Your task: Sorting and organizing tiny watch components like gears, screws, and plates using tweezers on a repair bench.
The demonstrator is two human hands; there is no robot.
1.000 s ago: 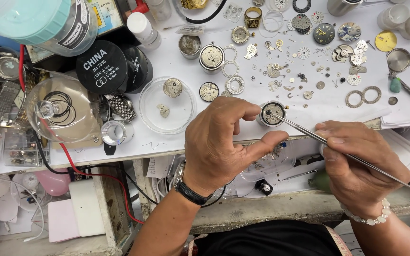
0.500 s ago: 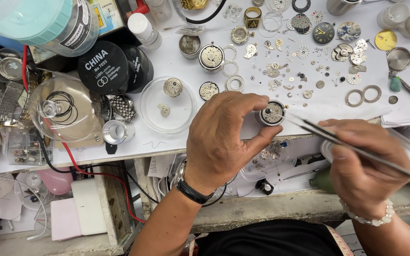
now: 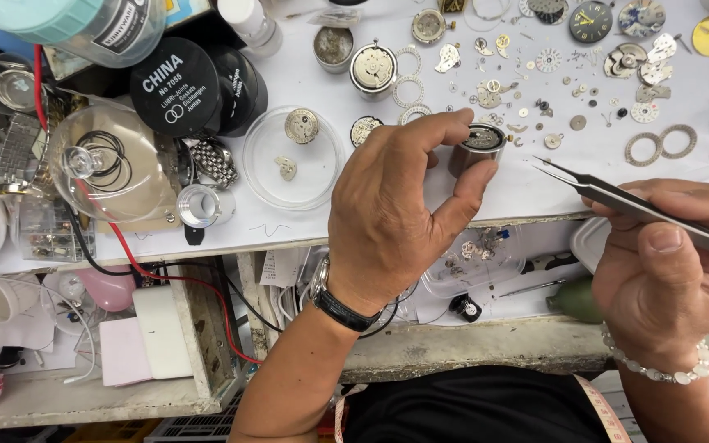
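Note:
My left hand (image 3: 400,217) grips a small dark cylindrical holder (image 3: 476,149) with a watch movement on top, thumb and fingers pinching its sides on the white work surface (image 3: 289,226). My right hand (image 3: 674,262) holds long metal tweezers (image 3: 609,194); their tips point left and hang a little to the right of the holder, apart from it. A watch sits on my left wrist and a bead bracelet on my right wrist.
Several loose gears, rings and dials (image 3: 584,57) lie scattered beyond the holder. A clear round dish (image 3: 293,156) with two parts sits to the left, next to black round tins (image 3: 178,86) and a glass dome (image 3: 112,164). A red wire (image 3: 157,275) runs down the bench's left side.
The tweezers' tips have pulled back to the right, off the movement on the holder. My left hand stays on the holder. The view now sits closer.

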